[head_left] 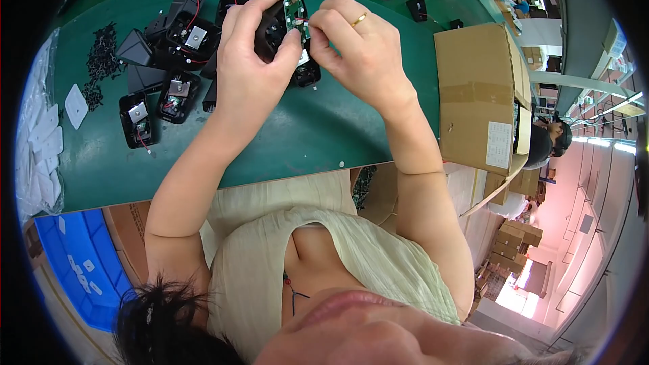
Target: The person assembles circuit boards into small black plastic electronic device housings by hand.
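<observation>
Overhead, a green bench [304, 142] carried black housings [169, 47]; both hands, left hand [253, 54] and right hand [358, 47], pinched one green circuit board [294, 13].

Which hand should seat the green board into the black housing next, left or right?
Right, probably. The right hand pinches the green circuit board at its edge with its fingertips, while the left hand wraps the black housing and steadies it.
</observation>
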`<state>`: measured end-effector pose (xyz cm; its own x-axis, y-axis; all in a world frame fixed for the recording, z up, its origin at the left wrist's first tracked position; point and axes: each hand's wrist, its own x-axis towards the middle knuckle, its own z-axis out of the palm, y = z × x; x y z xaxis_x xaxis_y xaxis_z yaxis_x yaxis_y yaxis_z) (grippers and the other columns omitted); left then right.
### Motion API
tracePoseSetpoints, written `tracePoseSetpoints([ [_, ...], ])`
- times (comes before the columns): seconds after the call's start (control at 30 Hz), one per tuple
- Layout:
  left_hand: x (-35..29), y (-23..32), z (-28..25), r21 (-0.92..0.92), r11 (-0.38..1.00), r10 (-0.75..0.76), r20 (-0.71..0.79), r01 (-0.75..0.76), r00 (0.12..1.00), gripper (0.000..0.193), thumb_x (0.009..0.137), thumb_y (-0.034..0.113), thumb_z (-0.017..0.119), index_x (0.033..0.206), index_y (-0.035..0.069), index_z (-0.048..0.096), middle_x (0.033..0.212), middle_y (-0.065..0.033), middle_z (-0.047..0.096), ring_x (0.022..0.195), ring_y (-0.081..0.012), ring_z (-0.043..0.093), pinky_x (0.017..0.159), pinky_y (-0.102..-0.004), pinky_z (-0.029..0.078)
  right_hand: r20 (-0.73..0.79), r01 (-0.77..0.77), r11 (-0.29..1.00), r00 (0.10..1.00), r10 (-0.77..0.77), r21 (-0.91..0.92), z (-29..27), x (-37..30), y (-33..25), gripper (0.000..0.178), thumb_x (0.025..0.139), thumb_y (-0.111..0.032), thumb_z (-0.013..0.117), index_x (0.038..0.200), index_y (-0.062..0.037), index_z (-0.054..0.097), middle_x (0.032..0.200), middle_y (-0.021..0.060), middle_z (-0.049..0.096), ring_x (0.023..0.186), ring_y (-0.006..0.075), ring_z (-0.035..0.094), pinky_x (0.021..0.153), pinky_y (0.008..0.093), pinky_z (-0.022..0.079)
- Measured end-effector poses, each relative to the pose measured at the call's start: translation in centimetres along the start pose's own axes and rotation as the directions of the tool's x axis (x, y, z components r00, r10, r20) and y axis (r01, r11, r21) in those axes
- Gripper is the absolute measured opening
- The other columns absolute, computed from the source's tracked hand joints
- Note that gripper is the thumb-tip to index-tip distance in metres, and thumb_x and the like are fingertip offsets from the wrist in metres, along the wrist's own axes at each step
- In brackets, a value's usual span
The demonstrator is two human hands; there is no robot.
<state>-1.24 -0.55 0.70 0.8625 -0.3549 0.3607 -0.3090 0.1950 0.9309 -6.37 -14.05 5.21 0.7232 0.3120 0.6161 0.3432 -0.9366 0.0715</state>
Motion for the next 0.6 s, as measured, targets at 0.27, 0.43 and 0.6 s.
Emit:
tracePoseSetpoints([
  [0.27, -0.04, 0.23, -0.12, 0.143, 0.978, 0.158, -0.022, -0.154, 0.987, 0.04, 0.069, 0.001, 0.061, 0.109, 0.006, 0.054, 0.087, -0.0066, 0.047, 0.071, -0.0153, 0.049, 0.062, -0.0266, 0.043, 0.031, 0.015, 1.0, 0.999, -0.015, -0.009, 0.07, 0.42, -0.24, 0.022, 0.058, -0.005, 0.063, 0.073, -0.0063, 0.047, 0.07, 0.004, 0.044, 0.06, 0.0173, 0.051, 0.047, 0.0281, 0.042],
  [0.43, -0.09, 0.3, -0.1, 0.157, 0.975, 0.163, -0.026, -0.157, 0.986, 0.04, 0.069, 0.001, 0.06, 0.109, 0.006, 0.054, 0.087, -0.0082, 0.046, 0.072, -0.0175, 0.05, 0.063, -0.0274, 0.044, 0.043, 0.024, 1.0, 0.999, -0.023, -0.017, 0.05, 0.45, -0.29, 0.022, 0.059, -0.005, 0.063, 0.074, -0.0063, 0.046, 0.07, 0.0041, 0.044, 0.06, 0.0173, 0.051, 0.046, 0.0281, 0.042],
  [0.6, -0.13, 0.42, -0.09, 0.174, 0.971, 0.17, -0.031, -0.162, 0.985, 0.04, 0.07, 0.001, 0.061, 0.109, 0.007, 0.054, 0.088, -0.0089, 0.047, 0.072, -0.0188, 0.051, 0.062, -0.0284, 0.044, 0.047, 0.031, 0.999, 0.998, -0.03, -0.022, 0.13, 0.51, -0.38, 0.021, 0.059, -0.005, 0.062, 0.074, -0.0062, 0.046, 0.07, 0.0042, 0.044, 0.06, 0.0173, 0.05, 0.045, 0.0283, 0.042],
])
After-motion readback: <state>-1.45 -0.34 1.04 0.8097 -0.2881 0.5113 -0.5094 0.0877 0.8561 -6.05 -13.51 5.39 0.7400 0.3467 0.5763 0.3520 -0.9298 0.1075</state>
